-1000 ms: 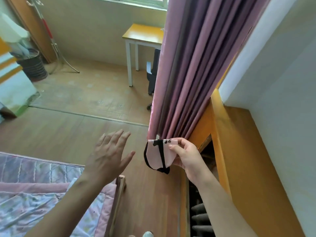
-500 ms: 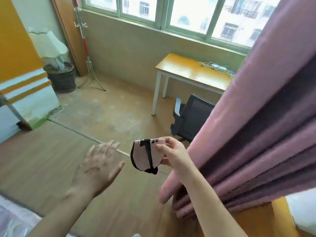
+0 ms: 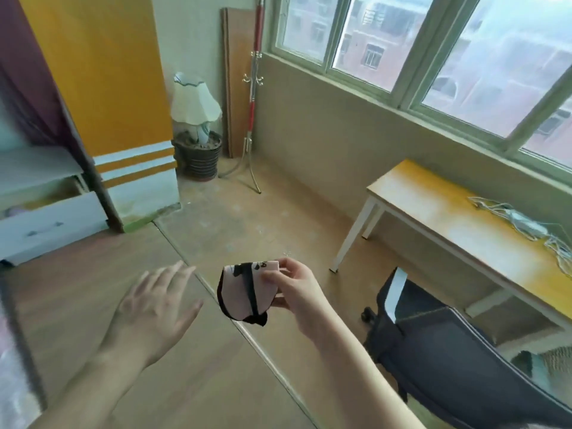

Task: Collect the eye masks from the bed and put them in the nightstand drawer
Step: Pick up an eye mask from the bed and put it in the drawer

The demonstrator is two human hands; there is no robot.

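Observation:
My right hand (image 3: 294, 289) pinches a folded pink eye mask (image 3: 244, 292) with a black strap and black trim, held over the floor in the middle of the view. My left hand (image 3: 154, 308) hovers to the left of the mask with its fingers spread and nothing in it. A white nightstand (image 3: 34, 178) stands at the far left, and its drawer (image 3: 52, 227) is pulled out, showing something pale inside. The bed is only a blurred sliver at the lower left edge.
A black office chair (image 3: 448, 351) stands at the lower right beside a yellow-topped desk (image 3: 458, 224) carrying tangled cables. A lamp in a dark bin (image 3: 198, 150), a coat stand (image 3: 253, 97) and leaning boards fill the far corner. A dark curtain (image 3: 34, 88) hangs at the left.
The view has swung left, from the pink curtain and the yellow furniture to the window, the desk and then the nightstand. My right hand keeps hold of the mask; my left hand stays spread.

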